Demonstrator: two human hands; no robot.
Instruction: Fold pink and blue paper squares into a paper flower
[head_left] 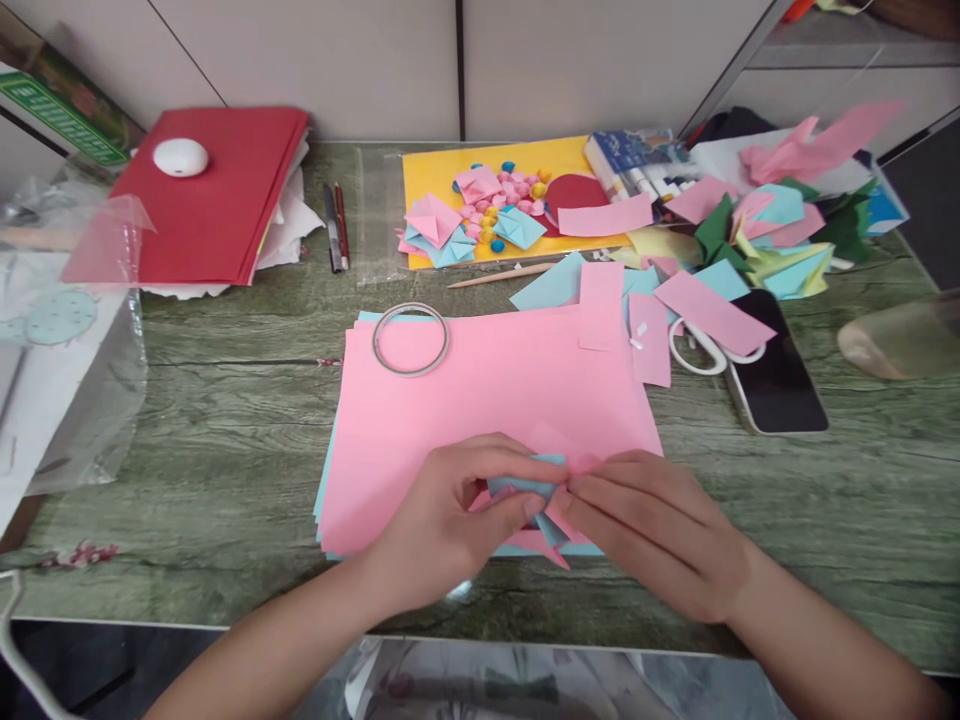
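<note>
Wood-grain table (225, 420), cluttered. Red card stack (202, 225) in far-left corner, smooth white oval object (180, 157) on top; crinkled clear plastic (112, 400) along left edge. Yellow sheet (427, 175) at far edge, crumpled little paper balls (517, 190) on it. Toward right edge, white-handled scissors (709, 371) overlap flat black phone (780, 385). Small folded blue-and-pink paper piece (517, 480) over smooth pink sheets (480, 375), near front edge. Left hand (450, 510): fingers pinching it. Right hand (660, 530): fingers together against it, thumb hidden, can't tell if pinching.
</note>
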